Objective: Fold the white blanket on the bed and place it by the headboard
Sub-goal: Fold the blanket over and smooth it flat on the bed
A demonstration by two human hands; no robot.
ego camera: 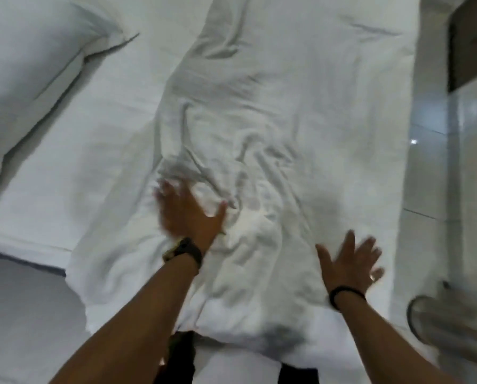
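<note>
Wide bed with white fitted sheet point(73, 151) filling most of view; long crumpled white blanket point(273, 128) laid down its right half as a narrow strip, near end hanging just over bed edge by the body; plump white pillow point(29, 59) at upper left, well apart from blanket; glossy pale tiled floor point(439, 189) at right; round grey fan-like object point(439, 320) at lower right, blurred, cannot tell more. Left hand point(187, 212) flat, fingers spread wide, pressing on blanket's left edge, motion-blurred; right hand point(351, 261) open, fingers splayed, on or just above blanket's right side near the end, contact unclear; neither gripping cloth. Dark wristwatch point(183, 252) on left wrist; black band point(345, 293) on right wrist.
</note>
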